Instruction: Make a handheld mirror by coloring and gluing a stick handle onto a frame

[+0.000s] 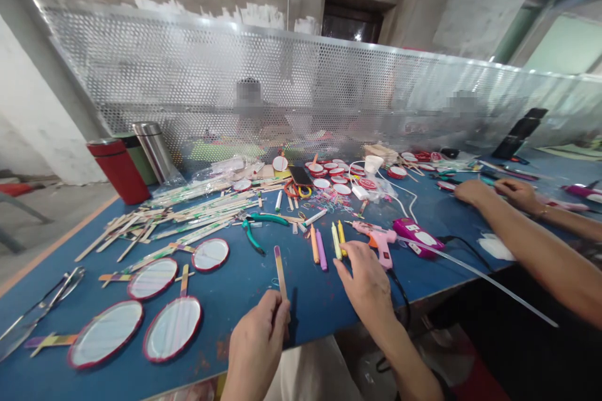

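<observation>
Left fingers pinch one craft stick; right fingers spread beside one glue gun.

Blue table, red-rimmed mirrors, pink glue gun

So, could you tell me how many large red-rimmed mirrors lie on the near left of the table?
4: front-left mirror, front-right mirror, rear-left mirror, rear-right mirror; none looks hidden.

Four red-rimmed hand mirrors
</observation>
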Action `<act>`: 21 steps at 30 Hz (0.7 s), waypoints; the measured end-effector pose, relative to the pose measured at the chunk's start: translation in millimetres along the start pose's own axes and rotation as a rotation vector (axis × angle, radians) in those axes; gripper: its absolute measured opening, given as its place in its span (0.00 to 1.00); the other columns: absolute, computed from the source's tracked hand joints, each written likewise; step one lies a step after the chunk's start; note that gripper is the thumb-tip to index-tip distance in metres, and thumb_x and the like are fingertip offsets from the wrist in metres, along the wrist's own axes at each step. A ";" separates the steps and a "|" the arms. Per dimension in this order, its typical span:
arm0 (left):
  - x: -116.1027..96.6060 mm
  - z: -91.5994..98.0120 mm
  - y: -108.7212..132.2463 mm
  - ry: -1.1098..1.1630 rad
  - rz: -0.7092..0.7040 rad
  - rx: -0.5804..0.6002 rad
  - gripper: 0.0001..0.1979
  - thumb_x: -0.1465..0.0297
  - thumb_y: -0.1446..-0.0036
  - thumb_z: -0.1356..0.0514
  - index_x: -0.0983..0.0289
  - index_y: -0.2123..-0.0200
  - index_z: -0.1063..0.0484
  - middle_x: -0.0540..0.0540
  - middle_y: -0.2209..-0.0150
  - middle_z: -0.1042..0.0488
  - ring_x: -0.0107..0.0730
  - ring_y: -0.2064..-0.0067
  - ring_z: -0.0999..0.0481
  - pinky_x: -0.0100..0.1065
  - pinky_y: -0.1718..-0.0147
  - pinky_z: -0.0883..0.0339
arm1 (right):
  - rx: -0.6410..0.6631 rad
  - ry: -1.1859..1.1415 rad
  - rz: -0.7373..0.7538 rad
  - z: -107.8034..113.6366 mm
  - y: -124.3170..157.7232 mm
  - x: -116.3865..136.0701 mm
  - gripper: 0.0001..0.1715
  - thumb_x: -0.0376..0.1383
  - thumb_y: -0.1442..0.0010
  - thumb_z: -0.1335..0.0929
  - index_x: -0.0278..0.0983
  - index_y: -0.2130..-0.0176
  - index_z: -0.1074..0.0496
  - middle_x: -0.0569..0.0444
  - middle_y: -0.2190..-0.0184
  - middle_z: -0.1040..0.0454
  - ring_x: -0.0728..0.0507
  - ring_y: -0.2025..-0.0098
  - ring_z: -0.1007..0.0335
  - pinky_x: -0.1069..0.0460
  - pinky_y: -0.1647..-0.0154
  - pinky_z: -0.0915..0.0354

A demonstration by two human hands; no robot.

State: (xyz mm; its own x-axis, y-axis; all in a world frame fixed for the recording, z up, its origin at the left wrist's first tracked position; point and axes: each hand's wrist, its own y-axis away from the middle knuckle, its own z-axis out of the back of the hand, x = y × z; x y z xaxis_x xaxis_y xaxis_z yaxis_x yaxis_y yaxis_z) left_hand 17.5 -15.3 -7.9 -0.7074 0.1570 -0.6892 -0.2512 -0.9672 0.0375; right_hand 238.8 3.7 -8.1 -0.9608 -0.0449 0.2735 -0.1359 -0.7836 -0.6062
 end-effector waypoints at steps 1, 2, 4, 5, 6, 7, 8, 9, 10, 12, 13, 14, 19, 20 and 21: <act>-0.1 0.0 -0.1 0.003 -0.005 -0.002 0.15 0.60 0.36 0.57 0.58 0.71 0.37 0.46 0.76 0.26 0.29 0.73 0.26 0.27 0.72 0.42 | 0.056 0.069 -0.003 0.8 -2.3 -0.2 0.12 0.32 0.42 0.31 0.34 0.56 0.30 0.44 0.57 0.28 0.36 0.54 0.31 0.44 0.54 0.33; -0.2 0.2 -0.3 0.006 -0.014 -0.009 0.15 0.60 0.36 0.56 0.58 0.71 0.37 0.46 0.76 0.27 0.29 0.73 0.26 0.27 0.72 0.42 | 0.116 0.122 -0.013 1.3 -4.7 -0.2 0.12 0.32 0.43 0.30 0.34 0.57 0.29 0.44 0.57 0.27 0.36 0.54 0.31 0.43 0.54 0.33; -0.2 0.6 -0.7 0.011 -0.036 -0.028 0.15 0.60 0.36 0.56 0.58 0.71 0.37 0.46 0.77 0.27 0.29 0.73 0.26 0.26 0.72 0.42 | 0.217 0.189 -0.045 1.6 -9.3 0.8 0.13 0.33 0.42 0.30 0.35 0.56 0.29 0.45 0.55 0.26 0.36 0.53 0.30 0.44 0.55 0.34; -0.1 0.8 -0.9 0.010 -0.045 -0.037 0.15 0.60 0.36 0.56 0.58 0.71 0.37 0.46 0.77 0.27 0.28 0.73 0.26 0.26 0.72 0.42 | 0.250 0.212 -0.057 1.5 -11.3 1.7 0.13 0.33 0.41 0.31 0.36 0.54 0.29 0.46 0.54 0.26 0.36 0.53 0.30 0.44 0.55 0.34; 0.2 1.0 -1.0 0.010 -0.052 -0.042 0.15 0.61 0.36 0.56 0.58 0.71 0.37 0.46 0.77 0.27 0.28 0.73 0.26 0.26 0.73 0.42 | 0.273 0.229 -0.064 1.6 -13.1 2.9 0.14 0.33 0.40 0.31 0.36 0.53 0.29 0.46 0.53 0.26 0.37 0.52 0.30 0.44 0.55 0.34; 0.5 1.1 -1.1 0.008 -0.055 -0.043 0.15 0.61 0.36 0.56 0.58 0.71 0.37 0.46 0.77 0.27 0.28 0.74 0.26 0.26 0.73 0.42 | 0.290 0.244 -0.065 1.8 -14.7 4.3 0.16 0.33 0.40 0.32 0.37 0.51 0.30 0.47 0.52 0.26 0.37 0.51 0.31 0.45 0.56 0.35; 0.7 1.2 -1.1 0.006 -0.055 -0.041 0.15 0.61 0.36 0.56 0.58 0.71 0.37 0.46 0.77 0.27 0.28 0.74 0.26 0.26 0.73 0.42 | 0.304 0.257 -0.064 2.2 -16.0 5.8 0.16 0.33 0.39 0.33 0.37 0.50 0.31 0.47 0.51 0.27 0.37 0.51 0.31 0.45 0.56 0.35; 0.9 1.2 -1.0 0.005 -0.054 -0.039 0.15 0.61 0.36 0.56 0.58 0.71 0.37 0.46 0.77 0.26 0.28 0.74 0.26 0.26 0.73 0.42 | 0.318 0.267 -0.060 2.9 -17.0 7.3 0.16 0.33 0.38 0.33 0.38 0.49 0.31 0.47 0.51 0.27 0.37 0.51 0.31 0.45 0.56 0.35; 0.8 1.1 -0.7 0.002 -0.051 -0.036 0.15 0.61 0.36 0.56 0.58 0.71 0.37 0.46 0.77 0.26 0.28 0.74 0.26 0.26 0.73 0.42 | 0.329 0.273 -0.056 3.7 -17.8 8.9 0.16 0.33 0.38 0.34 0.38 0.49 0.30 0.47 0.51 0.27 0.38 0.51 0.31 0.46 0.57 0.36; -0.2 1.1 0.1 -0.002 -0.039 -0.031 0.15 0.61 0.36 0.56 0.58 0.72 0.37 0.46 0.77 0.26 0.28 0.73 0.26 0.26 0.73 0.42 | 0.347 0.275 -0.050 4.9 -18.2 11.2 0.15 0.32 0.37 0.35 0.38 0.50 0.30 0.47 0.52 0.27 0.38 0.51 0.32 0.46 0.57 0.36; -1.1 1.2 0.5 -0.003 -0.034 -0.031 0.15 0.61 0.36 0.56 0.58 0.72 0.37 0.46 0.77 0.26 0.29 0.73 0.26 0.26 0.72 0.42 | 0.351 0.271 -0.048 5.1 -17.7 11.8 0.15 0.32 0.38 0.35 0.38 0.50 0.29 0.47 0.53 0.27 0.38 0.52 0.32 0.46 0.57 0.37; -2.3 1.4 0.8 -0.002 -0.028 -0.035 0.15 0.62 0.36 0.56 0.58 0.72 0.37 0.46 0.77 0.26 0.29 0.73 0.25 0.27 0.72 0.42 | 0.350 0.263 -0.044 4.8 -16.9 11.7 0.15 0.31 0.38 0.35 0.38 0.50 0.29 0.47 0.53 0.26 0.38 0.52 0.32 0.46 0.57 0.37; -8.0 3.5 1.2 0.027 -0.001 -0.041 0.14 0.63 0.36 0.55 0.58 0.72 0.38 0.46 0.77 0.26 0.28 0.73 0.25 0.27 0.72 0.41 | 0.197 0.160 -0.008 -1.7 -8.8 2.0 0.14 0.29 0.38 0.36 0.38 0.53 0.29 0.46 0.51 0.27 0.38 0.52 0.32 0.47 0.57 0.37; -8.4 3.8 1.2 0.032 0.004 -0.037 0.14 0.63 0.36 0.55 0.58 0.72 0.38 0.46 0.77 0.26 0.28 0.73 0.25 0.27 0.72 0.41 | 0.147 0.137 0.004 -2.7 -7.4 -0.4 0.13 0.29 0.37 0.37 0.38 0.54 0.29 0.46 0.51 0.28 0.39 0.52 0.32 0.47 0.57 0.37; -8.5 3.9 1.2 0.034 0.008 -0.034 0.14 0.63 0.36 0.55 0.58 0.72 0.37 0.46 0.77 0.25 0.29 0.73 0.25 0.27 0.72 0.41 | 0.101 0.118 0.017 -3.1 -6.2 -2.4 0.12 0.29 0.37 0.37 0.37 0.55 0.29 0.46 0.52 0.27 0.39 0.52 0.32 0.47 0.56 0.37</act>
State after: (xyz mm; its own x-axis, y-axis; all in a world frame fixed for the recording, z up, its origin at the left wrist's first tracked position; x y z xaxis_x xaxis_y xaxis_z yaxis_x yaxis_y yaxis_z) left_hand 20.7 -17.1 0.8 -0.6861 0.1433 -0.7133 -0.2226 -0.9747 0.0183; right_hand 241.1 10.5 -7.3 -0.9854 0.0094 0.1703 -0.0997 -0.8417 -0.5306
